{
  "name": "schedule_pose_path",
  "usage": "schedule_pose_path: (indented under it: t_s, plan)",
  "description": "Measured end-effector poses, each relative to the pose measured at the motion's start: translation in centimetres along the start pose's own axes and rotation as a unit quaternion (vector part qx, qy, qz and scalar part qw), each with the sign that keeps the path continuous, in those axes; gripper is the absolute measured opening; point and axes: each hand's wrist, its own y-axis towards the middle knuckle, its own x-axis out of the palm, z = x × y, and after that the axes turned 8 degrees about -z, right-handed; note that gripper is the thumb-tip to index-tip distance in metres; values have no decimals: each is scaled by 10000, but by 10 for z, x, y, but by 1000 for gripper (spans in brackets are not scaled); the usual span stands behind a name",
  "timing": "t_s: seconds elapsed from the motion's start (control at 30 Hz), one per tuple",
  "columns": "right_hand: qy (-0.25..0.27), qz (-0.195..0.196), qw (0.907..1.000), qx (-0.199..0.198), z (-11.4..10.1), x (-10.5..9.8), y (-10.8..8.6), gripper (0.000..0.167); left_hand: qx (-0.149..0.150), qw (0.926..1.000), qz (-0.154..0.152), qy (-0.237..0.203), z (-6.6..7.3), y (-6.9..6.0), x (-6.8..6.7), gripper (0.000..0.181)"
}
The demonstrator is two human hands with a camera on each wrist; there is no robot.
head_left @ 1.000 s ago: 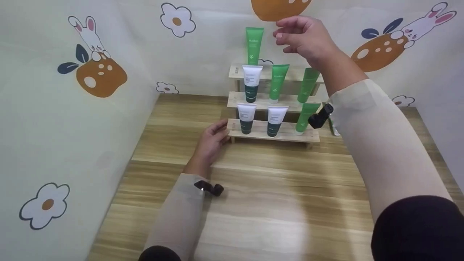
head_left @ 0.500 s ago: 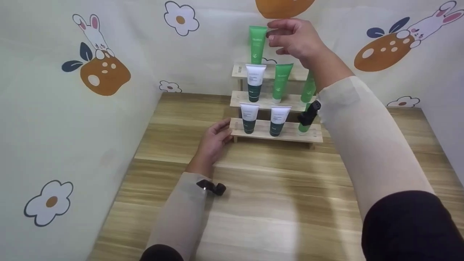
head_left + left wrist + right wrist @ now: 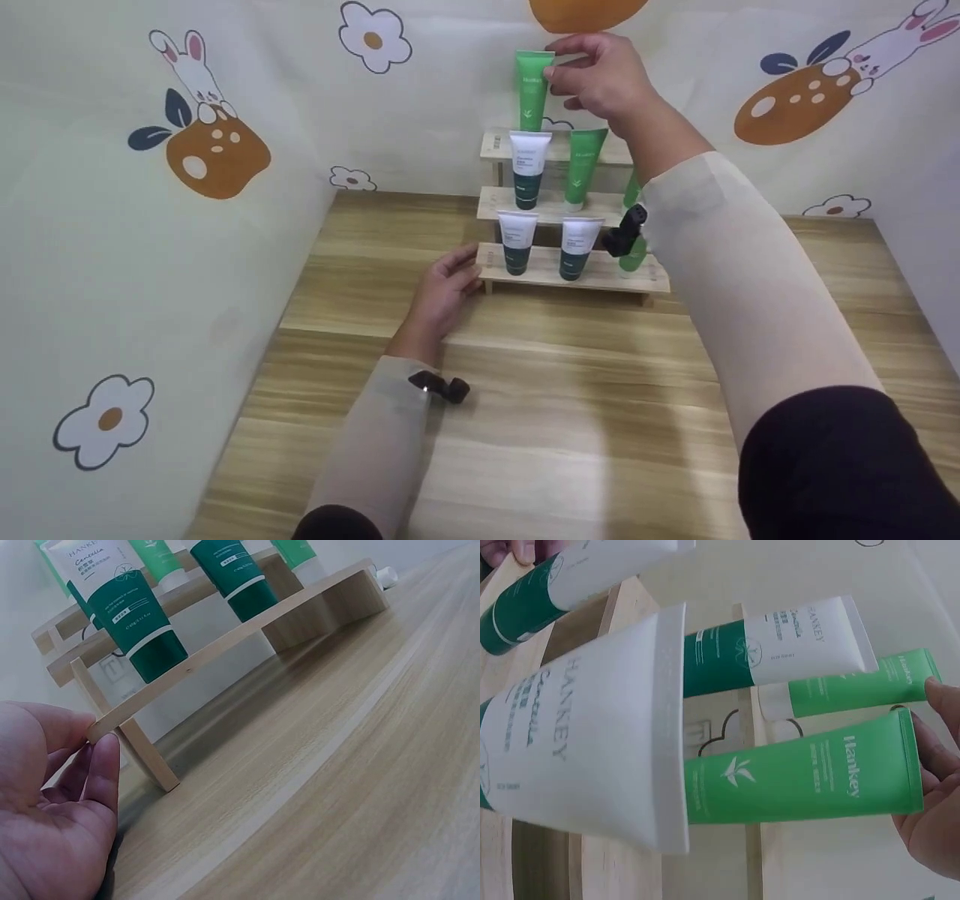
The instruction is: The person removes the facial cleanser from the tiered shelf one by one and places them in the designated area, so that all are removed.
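Observation:
A three-step wooden rack carries upright tubes. On its top step at the left stands a green tube; my right hand touches that tube's upper right edge with thumb and fingers. In the right wrist view this green tube meets the fingertips of the right hand. My left hand pinches the left end of the bottom step, seen in the left wrist view with thumb above and fingers of the left hand below the board's corner.
The middle step holds a white-and-dark-green tube and green tubes. On the bottom step are two white-and-dark-green tubes and a green one, partly behind the right wrist camera. A patterned backdrop rises behind the rack.
My right hand has moved left, from beside the top green tube to contact with its upper edge. The left hand stays at the rack's end.

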Motion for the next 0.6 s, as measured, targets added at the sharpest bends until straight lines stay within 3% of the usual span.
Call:
schedule_pose_path:
  t_s: [0.27,0.6]
  plan:
    - [-54,198,9997,-123,-4,-1,-7,30,54,10000,-20,-51,-2,0,2,48]
    - [390,348,9973,-516,-5,-30,-40,27,119,9998,-137,-44,-2,0,-1,49]
